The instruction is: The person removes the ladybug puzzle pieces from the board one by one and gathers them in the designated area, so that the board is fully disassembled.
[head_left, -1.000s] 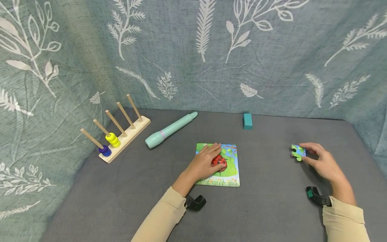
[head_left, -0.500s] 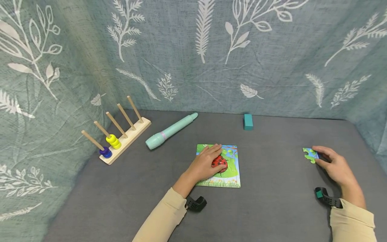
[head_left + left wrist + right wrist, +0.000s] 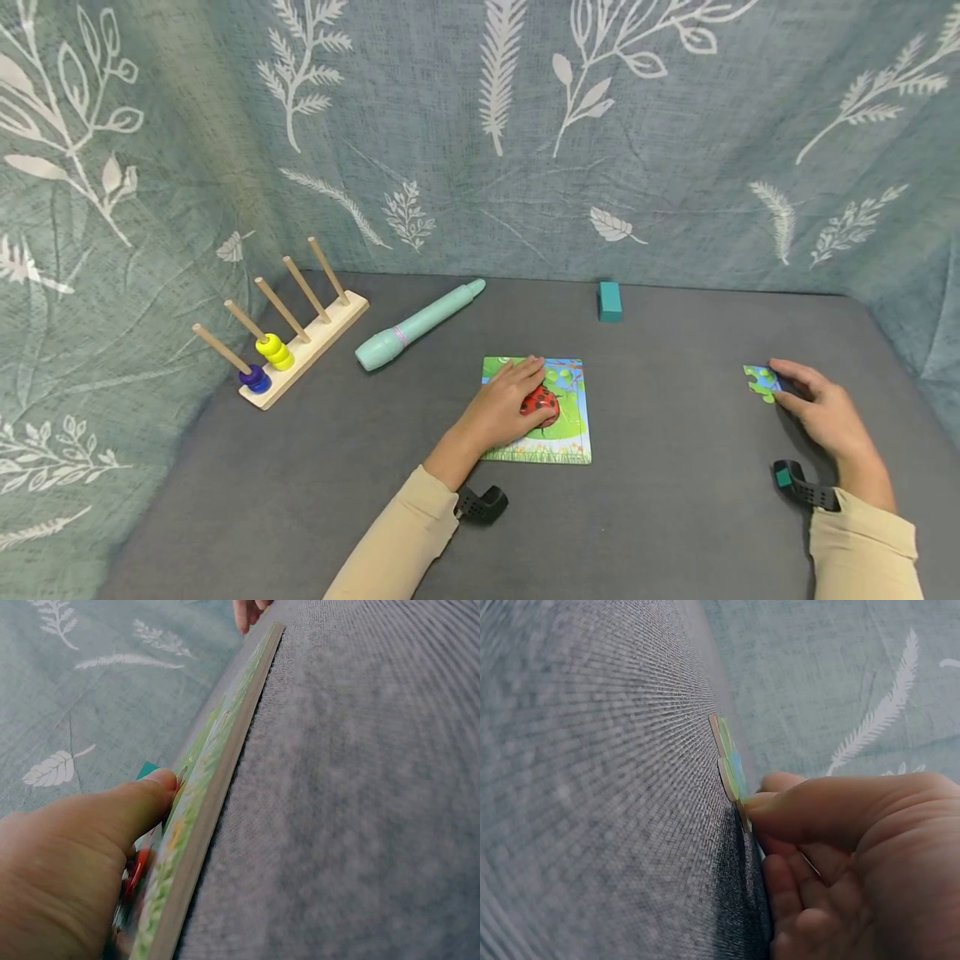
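A square jigsaw puzzle board [image 3: 567,425] with a red ladybug on green lies in the middle of the table. My left hand [image 3: 504,410] rests on its left part with fingers extended, covering some of the picture. In the left wrist view, the thumb [image 3: 154,793] lies over the board's face. Far to the right, my right hand [image 3: 825,410] pinches a small blue-green puzzle piece [image 3: 761,382] by its right edge, between thumb and fingers. The right wrist view shows this puzzle piece [image 3: 731,769] low over the grey cloth; whether it touches is unclear.
A wooden peg stand [image 3: 315,337] with blue and yellow rings on two pegs stands at the left. A mint-green tapered tube [image 3: 422,322] lies beside it. A teal block [image 3: 610,302] sits near the back edge, before the hanging leaf-print fabric [image 3: 420,108].
My right hand has shifted to the right with the puzzle piece, mostly in the first half second. The left hand stays in place on the puzzle board.
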A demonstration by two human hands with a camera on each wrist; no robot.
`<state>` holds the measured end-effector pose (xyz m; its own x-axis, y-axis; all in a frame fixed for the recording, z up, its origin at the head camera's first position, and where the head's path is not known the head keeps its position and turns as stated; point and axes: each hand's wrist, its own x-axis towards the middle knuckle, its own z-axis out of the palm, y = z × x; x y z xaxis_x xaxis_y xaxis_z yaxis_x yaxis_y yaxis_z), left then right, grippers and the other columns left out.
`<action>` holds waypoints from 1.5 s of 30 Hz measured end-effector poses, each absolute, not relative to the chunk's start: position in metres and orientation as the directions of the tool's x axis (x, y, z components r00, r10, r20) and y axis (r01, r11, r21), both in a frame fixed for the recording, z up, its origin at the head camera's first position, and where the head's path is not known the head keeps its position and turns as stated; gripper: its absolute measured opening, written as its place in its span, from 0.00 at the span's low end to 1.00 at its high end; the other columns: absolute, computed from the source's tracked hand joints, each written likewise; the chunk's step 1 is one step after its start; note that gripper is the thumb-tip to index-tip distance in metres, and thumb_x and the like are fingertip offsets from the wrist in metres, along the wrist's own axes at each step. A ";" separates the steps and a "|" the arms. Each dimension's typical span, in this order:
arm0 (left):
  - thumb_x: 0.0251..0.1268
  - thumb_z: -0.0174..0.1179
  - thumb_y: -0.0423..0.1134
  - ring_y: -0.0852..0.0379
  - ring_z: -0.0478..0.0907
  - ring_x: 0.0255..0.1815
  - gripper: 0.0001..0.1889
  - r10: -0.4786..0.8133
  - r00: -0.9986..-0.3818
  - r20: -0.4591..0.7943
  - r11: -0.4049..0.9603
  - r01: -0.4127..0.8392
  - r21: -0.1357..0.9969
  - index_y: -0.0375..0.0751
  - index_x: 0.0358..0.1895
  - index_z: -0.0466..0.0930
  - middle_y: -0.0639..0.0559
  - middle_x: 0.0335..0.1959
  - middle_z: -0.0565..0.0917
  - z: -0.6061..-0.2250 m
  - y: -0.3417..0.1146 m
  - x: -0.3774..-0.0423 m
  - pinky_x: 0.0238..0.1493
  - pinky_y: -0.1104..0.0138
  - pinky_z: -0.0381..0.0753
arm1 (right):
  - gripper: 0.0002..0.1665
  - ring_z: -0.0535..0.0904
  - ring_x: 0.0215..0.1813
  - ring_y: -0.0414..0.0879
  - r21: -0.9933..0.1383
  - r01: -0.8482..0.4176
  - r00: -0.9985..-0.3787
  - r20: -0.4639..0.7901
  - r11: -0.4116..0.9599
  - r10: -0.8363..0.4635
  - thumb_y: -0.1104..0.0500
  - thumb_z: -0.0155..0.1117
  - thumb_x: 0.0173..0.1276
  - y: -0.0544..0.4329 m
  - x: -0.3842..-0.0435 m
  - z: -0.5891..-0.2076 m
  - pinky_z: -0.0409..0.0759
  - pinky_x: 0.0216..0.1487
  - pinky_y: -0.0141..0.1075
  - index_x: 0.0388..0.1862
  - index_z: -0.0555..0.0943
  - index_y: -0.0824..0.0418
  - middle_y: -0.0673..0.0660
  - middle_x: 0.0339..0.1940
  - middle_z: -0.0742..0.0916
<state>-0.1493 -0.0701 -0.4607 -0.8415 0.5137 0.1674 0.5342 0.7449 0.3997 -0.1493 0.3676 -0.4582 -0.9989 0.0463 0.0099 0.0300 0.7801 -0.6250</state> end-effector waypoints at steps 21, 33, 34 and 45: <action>0.59 0.65 0.49 0.48 0.64 0.70 0.33 0.461 -0.853 0.244 0.726 0.521 0.449 0.35 0.65 0.70 0.43 0.68 0.70 -0.463 -0.104 -0.150 0.73 0.56 0.62 | 0.37 0.66 0.69 0.60 -0.719 -0.131 -0.991 0.076 0.682 -0.110 0.53 0.59 0.70 0.311 -0.153 -0.428 0.65 0.48 0.07 0.72 0.60 0.67 0.73 0.67 0.69; 0.61 0.63 0.47 0.45 0.65 0.70 0.32 0.481 -0.836 0.265 0.716 0.548 0.432 0.31 0.64 0.70 0.39 0.67 0.70 -0.464 -0.115 -0.149 0.71 0.55 0.65 | 0.33 0.66 0.67 0.64 -0.830 -0.271 -0.930 0.097 0.487 -0.353 0.63 0.62 0.67 0.215 -0.159 -0.422 0.67 0.68 0.49 0.68 0.63 0.70 0.70 0.66 0.71; 0.62 0.63 0.48 0.45 0.65 0.70 0.32 0.478 -0.840 0.257 0.715 0.542 0.442 0.31 0.65 0.69 0.39 0.67 0.70 -0.464 -0.115 -0.149 0.71 0.55 0.65 | 0.33 0.66 0.67 0.64 -0.838 -0.276 -0.922 0.093 0.470 -0.376 0.63 0.62 0.67 0.206 -0.160 -0.423 0.67 0.69 0.49 0.68 0.64 0.70 0.70 0.66 0.72; 0.61 0.63 0.48 0.44 0.64 0.70 0.32 0.466 -0.853 0.237 0.713 0.520 0.470 0.33 0.65 0.70 0.40 0.67 0.69 -0.466 -0.115 -0.150 0.69 0.53 0.68 | 0.32 0.72 0.63 0.62 -0.807 -0.298 -0.862 -0.001 0.509 -0.507 0.59 0.63 0.66 0.130 -0.168 -0.430 0.73 0.64 0.54 0.66 0.67 0.70 0.67 0.63 0.75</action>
